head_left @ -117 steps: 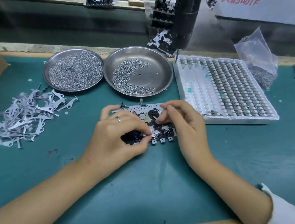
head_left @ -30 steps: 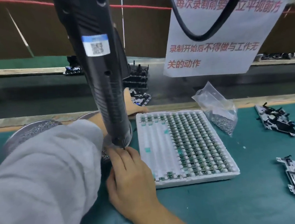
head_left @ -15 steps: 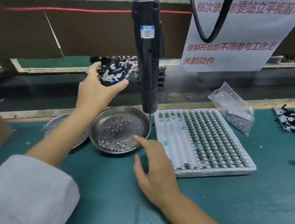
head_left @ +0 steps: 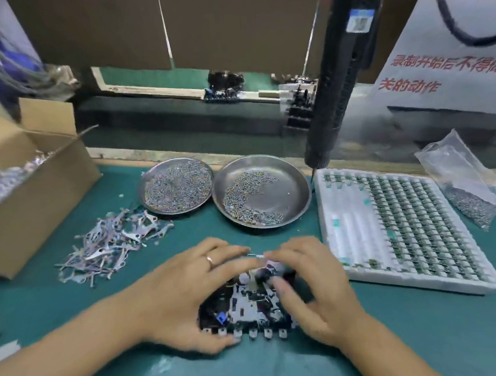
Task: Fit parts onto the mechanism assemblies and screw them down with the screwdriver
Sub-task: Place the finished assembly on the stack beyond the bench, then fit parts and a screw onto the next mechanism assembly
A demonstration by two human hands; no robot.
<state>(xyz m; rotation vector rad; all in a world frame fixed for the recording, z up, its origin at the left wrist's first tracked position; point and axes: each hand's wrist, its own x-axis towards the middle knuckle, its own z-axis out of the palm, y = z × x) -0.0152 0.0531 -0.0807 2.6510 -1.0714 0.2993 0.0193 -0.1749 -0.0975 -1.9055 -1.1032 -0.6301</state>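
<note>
A black and silver mechanism assembly [head_left: 251, 304] lies on the green mat in front of me, its row of metal tabs toward me. My left hand [head_left: 187, 292] grips its left side, thumb at the near edge and fingers curled over the far edge. My right hand [head_left: 315, 287] holds the right side with curled fingers, its thumb on top of the mechanism. The two index fingertips almost meet over the far edge. The black electric screwdriver [head_left: 333, 84] hangs free above the right dish, with no hand on it.
Two metal dishes of screws [head_left: 177, 188] [head_left: 289, 190] stand behind the assembly. Loose metal levers [head_left: 111, 247] lie to the left beside a cardboard box [head_left: 31, 194]. A white tray of small parts [head_left: 353, 238] and a bag of screws [head_left: 466, 189] are to the right.
My left hand has brought an assembly from the far conveyor down onto the mat. My right hand has moved from beside the dish onto the assembly. The view has tilted down.
</note>
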